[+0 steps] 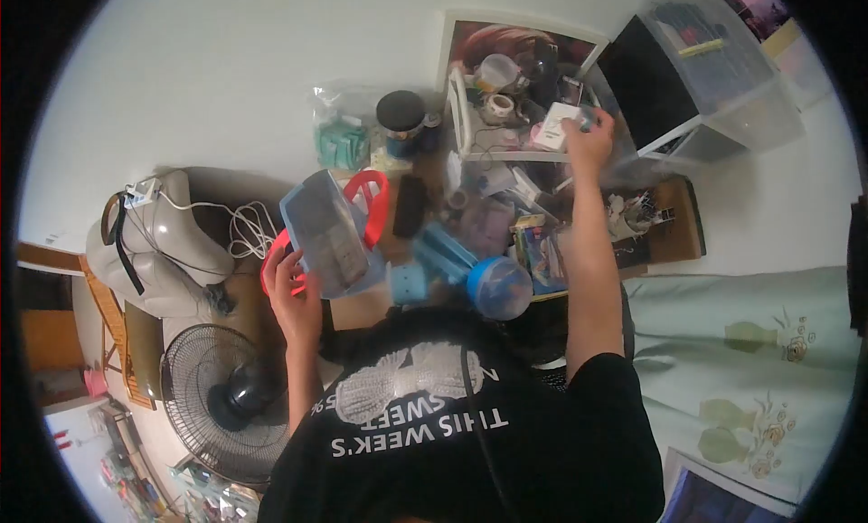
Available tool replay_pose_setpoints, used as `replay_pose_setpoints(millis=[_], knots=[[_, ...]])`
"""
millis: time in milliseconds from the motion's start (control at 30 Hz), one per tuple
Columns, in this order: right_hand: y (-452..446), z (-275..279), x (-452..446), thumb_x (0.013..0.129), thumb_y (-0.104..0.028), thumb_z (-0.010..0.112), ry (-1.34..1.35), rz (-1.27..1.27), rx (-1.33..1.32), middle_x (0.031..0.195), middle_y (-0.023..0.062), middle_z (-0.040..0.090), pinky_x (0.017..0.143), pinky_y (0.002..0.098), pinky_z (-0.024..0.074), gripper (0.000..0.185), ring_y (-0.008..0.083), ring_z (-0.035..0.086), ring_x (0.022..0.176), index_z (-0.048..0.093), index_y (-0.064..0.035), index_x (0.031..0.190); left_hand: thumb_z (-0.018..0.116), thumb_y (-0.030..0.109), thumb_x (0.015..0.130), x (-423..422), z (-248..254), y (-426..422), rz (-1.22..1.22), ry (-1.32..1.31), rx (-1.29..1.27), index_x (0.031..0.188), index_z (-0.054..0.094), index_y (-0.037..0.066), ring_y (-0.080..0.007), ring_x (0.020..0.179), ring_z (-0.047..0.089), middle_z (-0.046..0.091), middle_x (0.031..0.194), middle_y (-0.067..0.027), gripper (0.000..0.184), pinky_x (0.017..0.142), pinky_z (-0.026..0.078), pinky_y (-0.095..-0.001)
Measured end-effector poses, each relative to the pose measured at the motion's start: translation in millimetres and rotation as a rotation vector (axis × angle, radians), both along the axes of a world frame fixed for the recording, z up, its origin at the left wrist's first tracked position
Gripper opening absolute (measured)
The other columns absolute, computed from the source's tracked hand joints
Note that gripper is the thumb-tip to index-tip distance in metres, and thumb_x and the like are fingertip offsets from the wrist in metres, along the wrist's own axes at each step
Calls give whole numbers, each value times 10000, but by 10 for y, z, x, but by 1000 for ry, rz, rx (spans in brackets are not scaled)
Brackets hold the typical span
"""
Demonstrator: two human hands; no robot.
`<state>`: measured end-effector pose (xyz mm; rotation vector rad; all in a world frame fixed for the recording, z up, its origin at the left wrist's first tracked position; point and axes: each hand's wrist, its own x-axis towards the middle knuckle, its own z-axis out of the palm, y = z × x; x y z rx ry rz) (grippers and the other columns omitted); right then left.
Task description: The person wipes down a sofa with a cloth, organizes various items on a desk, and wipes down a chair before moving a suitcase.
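My left hand grips the near left side of a clear bluish plastic box with red handles. The box is tilted, and something flat and pale shows inside it. Over a white open bin full of small things, my right hand pinches a small white box with faint marks on its face. A roll of tape and a clear round tub lie in that bin.
Before me on the desk are a dark phone-like slab, a blue-lidded round container and a black-lidded jar. A bag of green packets leans by the wall. To the left stands a fan; a curtain hangs right.
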<state>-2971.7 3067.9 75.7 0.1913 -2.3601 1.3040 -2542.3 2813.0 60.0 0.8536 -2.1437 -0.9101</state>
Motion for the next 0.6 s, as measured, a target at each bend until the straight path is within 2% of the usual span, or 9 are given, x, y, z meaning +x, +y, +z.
replay_pose_setpoints(millis=[33,67,133,167,233,300,433,533,600], knots=[[47,57,-9,635,-161,774,2,69,-227,1052,189,615,775,380,492,663,279,624,943,461,-11,1200,589,-39,805,13,2,-2,5,-5,2,1175,564,33,-161,920,584,453,1310,-122,377,762,513,-270],[107,29,-105,635,-161,774,-4,72,-225,1052,189,615,775,380,492,663,279,624,943,461,-11,1200,588,-36,808,23,1,-6,5,-2,-12,1170,565,30,-160,920,590,449,1317,-123,368,761,513,-270],[248,-34,-328,683,-143,741,-116,86,-826,985,126,622,712,339,505,551,236,628,932,496,-11,1159,587,-34,811,40,-17,-15,4,-4,-24,1165,567,27,-159,919,596,445,1325,-125,360,760,513,-270],[355,-17,-365,683,-143,741,-120,84,-825,985,126,622,712,339,505,551,236,628,932,496,-11,1159,588,-29,815,42,-28,-25,-6,-19,-86,1162,569,27,-152,907,592,447,1321,-122,351,760,513,-270],[504,101,-404,717,-126,716,-414,124,-1143,949,83,620,673,320,521,426,213,639,890,549,-32,1097,589,-24,820,7,-1,-4,-17,-34,-149,1158,570,27,-145,895,588,449,1318,-119,343,760,512,-270],[430,179,-258,728,-117,705,-376,193,-1087,947,77,623,665,309,524,375,201,639,873,567,-31,1066,602,-27,805,-77,118,88,-29,56,55,1124,588,46,-178,906,587,500,1243,-123,327,767,508,-304],[-136,554,723,762,-66,668,-466,571,-840,936,58,628,660,282,526,291,162,631,827,596,-41,1044,598,-8,822,-229,156,153,-105,67,155,1121,585,37,-171,917,575,505,1237,-109,303,789,490,-301],[-530,485,1398,782,-63,659,-568,909,-562,970,62,629,697,270,526,332,131,620,849,584,-48,1104,591,54,869,-423,196,267,-283,80,411,1190,538,28,-172,942,570,501,1253,-107,326,825,475,-296],[-793,367,1771,794,-88,663,-542,1164,-591,1014,57,622,723,265,515,366,118,609,860,566,-40,1143,557,177,934,-625,410,432,-503,268,657,1315,426,29,-160,973,582,509,1258,-133,429,825,489,-285]])
